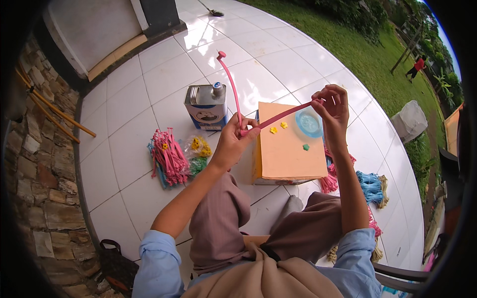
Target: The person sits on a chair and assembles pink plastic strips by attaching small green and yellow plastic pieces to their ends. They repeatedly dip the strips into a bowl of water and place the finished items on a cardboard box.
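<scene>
1. Here, the left hand (229,144) is clenched around a long pink strip (278,117), pinching it where it bends, just above the near left corner of the orange box (288,154).
2. The right hand (332,107) grips the same strip at its far right end, fingers curled around the tip, held up over the right edge of the box.
3. Between the two hands the strip runs taut, its long axis rising gently from lower left to upper right, passing above the box top.
4. From the left hand a second leg of the strip shoots upward and away, curving to a small knob at its free end over the white floor tiles (164,69). That free end is nearer the left hand; the right hand is well apart from it.
5. On the box top lie a round blue lid (309,122), two small yellow flower shapes (278,128) and one green one.
6. A metal can (206,106) with a screw cap stands on the tiles behind the left hand.
7. To the left lie a bundle of pink strips (169,156) and a clear bag of small yellow and green pieces (198,151).
8. Blue and pink tassels (370,186) lie right of the box, near the person's right knee.
</scene>
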`<state>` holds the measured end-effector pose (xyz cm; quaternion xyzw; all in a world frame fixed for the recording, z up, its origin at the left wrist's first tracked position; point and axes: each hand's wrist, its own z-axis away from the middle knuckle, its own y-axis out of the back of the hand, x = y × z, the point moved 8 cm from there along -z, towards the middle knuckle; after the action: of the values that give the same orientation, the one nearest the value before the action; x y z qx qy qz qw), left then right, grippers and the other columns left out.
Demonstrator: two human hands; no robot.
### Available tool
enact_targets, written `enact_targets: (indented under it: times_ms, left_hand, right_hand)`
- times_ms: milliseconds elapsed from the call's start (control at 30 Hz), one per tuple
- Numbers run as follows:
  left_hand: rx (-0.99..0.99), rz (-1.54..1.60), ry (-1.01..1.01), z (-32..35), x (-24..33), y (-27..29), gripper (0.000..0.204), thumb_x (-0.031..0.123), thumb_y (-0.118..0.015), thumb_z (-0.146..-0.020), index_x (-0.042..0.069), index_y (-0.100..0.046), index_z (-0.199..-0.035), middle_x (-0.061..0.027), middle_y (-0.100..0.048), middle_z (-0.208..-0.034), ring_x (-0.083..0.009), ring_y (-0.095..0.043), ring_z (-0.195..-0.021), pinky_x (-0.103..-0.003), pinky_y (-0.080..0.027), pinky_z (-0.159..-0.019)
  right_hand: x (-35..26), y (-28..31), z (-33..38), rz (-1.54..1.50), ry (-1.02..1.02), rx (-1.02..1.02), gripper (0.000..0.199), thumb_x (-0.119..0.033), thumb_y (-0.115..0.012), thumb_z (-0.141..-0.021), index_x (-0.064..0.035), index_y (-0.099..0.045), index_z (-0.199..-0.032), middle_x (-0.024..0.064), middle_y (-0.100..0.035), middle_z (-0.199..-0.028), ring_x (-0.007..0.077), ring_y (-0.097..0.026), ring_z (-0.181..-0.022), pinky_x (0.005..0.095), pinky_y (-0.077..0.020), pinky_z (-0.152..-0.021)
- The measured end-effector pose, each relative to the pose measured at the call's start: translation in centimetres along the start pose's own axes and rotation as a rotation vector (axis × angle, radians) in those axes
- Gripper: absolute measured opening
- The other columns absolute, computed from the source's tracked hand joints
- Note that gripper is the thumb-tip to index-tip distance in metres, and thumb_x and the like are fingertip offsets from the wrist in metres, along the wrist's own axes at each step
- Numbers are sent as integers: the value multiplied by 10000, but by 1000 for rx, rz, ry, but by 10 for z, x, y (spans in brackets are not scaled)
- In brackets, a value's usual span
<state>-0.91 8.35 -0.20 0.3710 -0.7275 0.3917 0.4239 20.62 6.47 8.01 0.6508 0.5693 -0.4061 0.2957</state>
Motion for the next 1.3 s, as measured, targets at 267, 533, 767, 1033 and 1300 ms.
enact_targets:
  times_ms: [267, 533, 767, 1033, 1300]
  left_hand:
    - [124, 25, 479, 6, -49, 35, 276, 147, -487, -931, 17, -547, -1167, 79, -372, -677, -1, -316, -519, -166, -279, -456]
    - [171, 35, 532, 5, -50, 32, 211, 111, -540, -882, 13, -556, -1069, 57, -419, -699, -6, -349, -530, -169, -287, -457]
    - [262, 140, 337, -1, -42, 40, 225, 73, -626, -822, 103, -417, -743, 13, -529, -785, -9, -369, -533, -171, -285, -463]
    - [312, 107, 179, -1, -14, 28, 413, 55, -644, -824, 150, -284, -647, -39, -589, -944, -13, -342, -544, -179, -286, -491]
    - [360, 23, -4, -1, 4, 15, 418, 1, -629, -827, 114, -287, -615, -45, -580, -923, 3, -340, -556, -171, -300, -493]
  right_hand:
    - [154, -17, 47, 715, -90, -537, 307, -60, -667, -758, -46, -498, -1014, 101, -580, -951, 258, -538, -946, 362, -457, -814]
    - [207, -25, 42, 862, -127, -520, 322, 0, -645, -730, -44, -467, -994, 139, -568, -901, 298, -528, -924, 397, -432, -799]
    - [180, -23, 12, 840, -171, -344, 343, 38, -613, -721, -37, -449, -1013, 144, -598, -765, 295, -597, -664, 380, -468, -593]
    - [25, -38, -21, 69, -222, -71, 394, 15, -619, -767, -9, -446, -1120, 115, -612, -881, 153, -624, -761, 269, -512, -722]
    - [22, -77, 7, 39, -406, -163, 369, -59, -689, -774, -36, -477, -1075, 98, -658, -866, 145, -625, -837, 239, -463, -731]
